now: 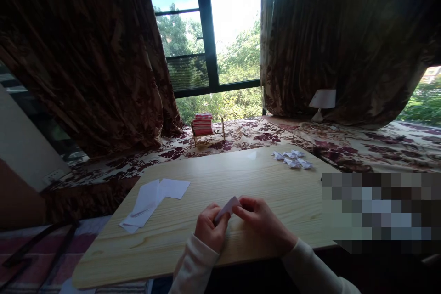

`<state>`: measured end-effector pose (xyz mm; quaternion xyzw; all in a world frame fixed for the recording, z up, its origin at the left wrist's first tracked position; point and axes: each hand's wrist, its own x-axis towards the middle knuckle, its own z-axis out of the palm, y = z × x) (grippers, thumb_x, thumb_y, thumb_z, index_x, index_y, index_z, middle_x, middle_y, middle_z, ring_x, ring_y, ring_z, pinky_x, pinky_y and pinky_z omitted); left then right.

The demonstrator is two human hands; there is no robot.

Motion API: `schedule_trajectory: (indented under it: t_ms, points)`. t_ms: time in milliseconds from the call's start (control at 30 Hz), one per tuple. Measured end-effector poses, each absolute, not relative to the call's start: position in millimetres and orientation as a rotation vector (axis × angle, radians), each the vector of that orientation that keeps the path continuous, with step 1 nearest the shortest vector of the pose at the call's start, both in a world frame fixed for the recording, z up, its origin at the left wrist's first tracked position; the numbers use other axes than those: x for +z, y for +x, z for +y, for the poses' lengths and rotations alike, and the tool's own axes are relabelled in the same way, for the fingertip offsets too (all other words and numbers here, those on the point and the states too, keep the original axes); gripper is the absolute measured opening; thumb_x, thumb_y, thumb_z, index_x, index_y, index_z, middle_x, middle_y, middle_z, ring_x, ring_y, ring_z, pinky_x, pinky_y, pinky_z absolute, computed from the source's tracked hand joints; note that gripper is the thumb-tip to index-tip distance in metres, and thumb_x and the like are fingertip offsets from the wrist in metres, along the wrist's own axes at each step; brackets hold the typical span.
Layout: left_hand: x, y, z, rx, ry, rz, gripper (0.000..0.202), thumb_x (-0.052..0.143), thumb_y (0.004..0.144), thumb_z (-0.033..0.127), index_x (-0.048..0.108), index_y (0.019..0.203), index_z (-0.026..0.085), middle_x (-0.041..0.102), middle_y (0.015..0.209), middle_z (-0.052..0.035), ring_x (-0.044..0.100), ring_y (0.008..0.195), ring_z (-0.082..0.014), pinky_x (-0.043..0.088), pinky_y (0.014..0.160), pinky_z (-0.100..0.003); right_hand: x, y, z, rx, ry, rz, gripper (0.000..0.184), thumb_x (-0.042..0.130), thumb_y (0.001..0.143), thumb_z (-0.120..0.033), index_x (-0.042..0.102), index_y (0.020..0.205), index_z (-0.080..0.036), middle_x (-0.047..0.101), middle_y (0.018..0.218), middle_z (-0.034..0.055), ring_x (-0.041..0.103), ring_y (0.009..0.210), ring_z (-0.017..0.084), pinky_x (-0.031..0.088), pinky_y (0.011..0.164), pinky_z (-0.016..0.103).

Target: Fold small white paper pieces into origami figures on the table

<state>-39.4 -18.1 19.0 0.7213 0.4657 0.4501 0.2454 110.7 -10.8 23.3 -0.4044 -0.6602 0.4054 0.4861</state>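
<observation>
A small folded piece of white paper point(228, 207) is held just above the near part of the wooden table point(220, 170). My left hand point(211, 226) grips its lower left end, fingers closed round it. The fingertips of my right hand point(259, 218) pinch its upper right corner. To the left lie several loose white paper sheets point(146, 202), overlapping one another. Several small folded paper pieces point(292, 160) with pointed ends sit in a cluster at the table's far right.
Behind the table, a small rack point(208, 137) with red and white striped cloths point(202, 124) stands on a floral-covered ledge point(241, 131). A white lamp point(322, 99) is farther right, by dark curtains point(320, 36). Something at the right is pixelated.
</observation>
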Motion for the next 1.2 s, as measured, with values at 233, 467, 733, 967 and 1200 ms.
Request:
schedule_trajectory:
  t_ms: [233, 467, 733, 967, 1200]
  points:
    - [16, -42, -15, 1.296, 1.923, 1.304, 0.025, 0.054, 0.074, 0.028, 0.057, 0.053, 0.015, 0.048, 0.055, 0.0004, 0.045, 0.055, -0.0137, 0.035, 0.053, -0.025, 16, 112, -10, 0.868, -1.071, -1.544, 0.024, 0.054, 0.076, -0.031, 0.054, 0.059, -0.015, 0.049, 0.055, -0.0034, 0.042, 0.055, 0.011, 0.034, 0.052, 0.022]
    - [21, -41, -17, 1.400, 1.818, 1.316, 0.026, 0.055, 0.075, 0.030, 0.062, 0.056, 0.015, 0.057, 0.057, -0.0010, 0.052, 0.059, -0.0149, 0.039, 0.058, -0.024, 18, 107, -13, 0.836, -1.093, -1.460, 0.027, 0.054, 0.078, -0.038, 0.057, 0.063, -0.015, 0.054, 0.059, -0.0008, 0.047, 0.058, 0.013, 0.038, 0.054, 0.023]
    - [18, -66, -12, 1.557, 1.580, 1.471, 0.027, 0.047, 0.081, 0.035, 0.062, 0.075, 0.013, 0.061, 0.066, -0.0032, 0.053, 0.061, -0.0151, 0.042, 0.060, -0.025, 20, 119, -12, 0.882, -1.074, -1.346, 0.036, 0.052, 0.078, -0.048, 0.061, 0.071, -0.014, 0.061, 0.062, 0.0027, 0.056, 0.064, 0.019, 0.043, 0.055, 0.025]
    - [19, -33, -14, 1.373, 1.724, 1.213, 0.022, 0.056, 0.075, 0.031, 0.067, 0.083, 0.013, 0.070, 0.078, -0.0057, 0.062, 0.076, -0.0204, 0.047, 0.070, -0.028, 21, 103, -17, 0.921, -0.985, -1.442, 0.032, 0.057, 0.076, -0.044, 0.066, 0.075, -0.014, 0.064, 0.068, 0.0022, 0.056, 0.065, 0.017, 0.044, 0.059, 0.025]
    - [25, -33, -21, 1.394, 1.716, 1.233, 0.021, 0.054, 0.076, 0.028, 0.067, 0.068, 0.014, 0.069, 0.073, -0.0046, 0.061, 0.075, -0.0200, 0.045, 0.071, -0.028, 17, 103, -17, 0.853, -1.001, -1.462, 0.029, 0.059, 0.075, -0.042, 0.068, 0.069, -0.015, 0.064, 0.062, 0.0017, 0.056, 0.062, 0.016, 0.045, 0.055, 0.024]
